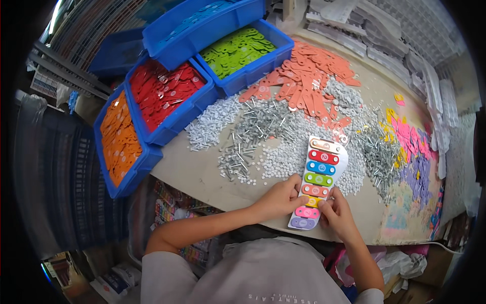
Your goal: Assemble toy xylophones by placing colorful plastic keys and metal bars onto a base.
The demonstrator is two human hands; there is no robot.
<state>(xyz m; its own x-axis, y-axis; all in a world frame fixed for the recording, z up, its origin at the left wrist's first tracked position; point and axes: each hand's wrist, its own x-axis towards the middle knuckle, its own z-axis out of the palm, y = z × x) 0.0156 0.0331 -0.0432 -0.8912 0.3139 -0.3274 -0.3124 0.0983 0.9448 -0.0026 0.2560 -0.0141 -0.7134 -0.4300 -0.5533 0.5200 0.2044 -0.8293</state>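
A toy xylophone (341, 161) with a white base tilts away from me near the front edge of the table. Across it run several coloured bars, from a purple bar (302, 222) at the near end through pink, yellow, salmon, green and blue to a red bar (324, 157) and a tan one at the far end. My left hand (287, 196) grips its left edge, the thumb by the yellow bar (312, 201). On the opposite edge my right hand (338, 214) is closed, thumb and fingers pinching beside that same bar. Small white caps show at the bar ends.
Blue bins hold red bars (163, 96), orange bars (119, 137), green bars (238, 50) and blue bars. Salmon bars (309, 76), metal pins (379, 159) and white caps (286, 159) lie heaped on the table (202, 177). Pink, yellow and purple bars (417, 175) lie at the right.
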